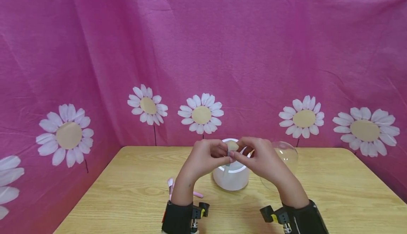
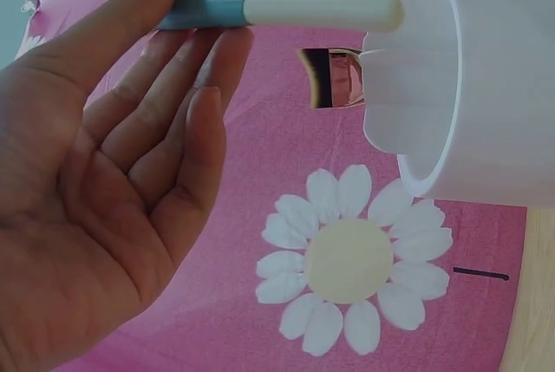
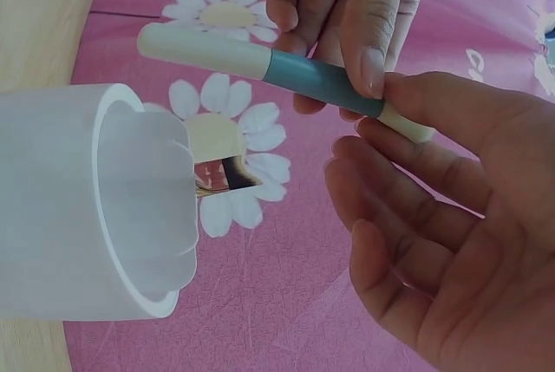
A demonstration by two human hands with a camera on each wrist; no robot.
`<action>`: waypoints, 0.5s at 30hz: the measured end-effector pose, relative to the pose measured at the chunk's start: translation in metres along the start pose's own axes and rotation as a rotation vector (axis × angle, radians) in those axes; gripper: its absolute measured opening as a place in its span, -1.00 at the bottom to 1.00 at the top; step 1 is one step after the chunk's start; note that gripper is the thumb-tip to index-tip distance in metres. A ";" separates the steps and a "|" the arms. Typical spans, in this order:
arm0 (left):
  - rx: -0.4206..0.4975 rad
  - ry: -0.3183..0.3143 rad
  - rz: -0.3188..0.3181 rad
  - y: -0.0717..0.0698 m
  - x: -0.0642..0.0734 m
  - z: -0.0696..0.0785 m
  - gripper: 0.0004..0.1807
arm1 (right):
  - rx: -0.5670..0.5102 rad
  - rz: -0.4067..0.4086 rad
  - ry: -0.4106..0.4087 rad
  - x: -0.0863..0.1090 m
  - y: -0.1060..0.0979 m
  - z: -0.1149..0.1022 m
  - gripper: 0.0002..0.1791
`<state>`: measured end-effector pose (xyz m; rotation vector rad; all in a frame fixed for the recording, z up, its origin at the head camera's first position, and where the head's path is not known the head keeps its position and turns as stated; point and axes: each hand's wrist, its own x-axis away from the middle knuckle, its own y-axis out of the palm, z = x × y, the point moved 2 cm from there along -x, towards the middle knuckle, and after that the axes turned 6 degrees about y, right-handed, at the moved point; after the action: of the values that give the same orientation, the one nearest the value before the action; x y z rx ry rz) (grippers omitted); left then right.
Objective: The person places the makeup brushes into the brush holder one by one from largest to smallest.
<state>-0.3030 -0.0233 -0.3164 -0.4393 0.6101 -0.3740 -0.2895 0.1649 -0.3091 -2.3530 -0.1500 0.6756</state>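
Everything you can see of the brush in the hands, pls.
The brush has a pale, fluffy-looking head, a smooth teal section and a cream, round-ended handle, perhaps plastic or painted wood. It is held head up, handle down, close to the white tub. The left hand grips the teal section; the right hand pinches near the head, whose bristles are too small to judge.

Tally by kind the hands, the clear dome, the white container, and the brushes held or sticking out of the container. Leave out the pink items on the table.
Hands: 2 (left hand, right hand)
Clear dome: 1
White container: 1
Brushes: 2 (held brush, dark-bristled brush)
Total: 6
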 end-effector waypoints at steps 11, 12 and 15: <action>-0.186 -0.073 0.006 0.001 -0.001 -0.007 -0.77 | 0.035 0.075 0.036 0.001 -0.011 0.005 -0.91; -0.247 -0.089 0.027 0.001 0.000 -0.008 -0.77 | 0.041 0.091 0.048 0.001 -0.012 0.006 -0.90; -0.417 -0.148 0.100 0.002 0.000 -0.014 -0.72 | 0.057 0.132 0.088 0.001 -0.016 0.008 -0.90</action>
<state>-0.3115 -0.0253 -0.3276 -0.8250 0.5629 -0.1146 -0.2914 0.1824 -0.3046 -2.3482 0.0625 0.6291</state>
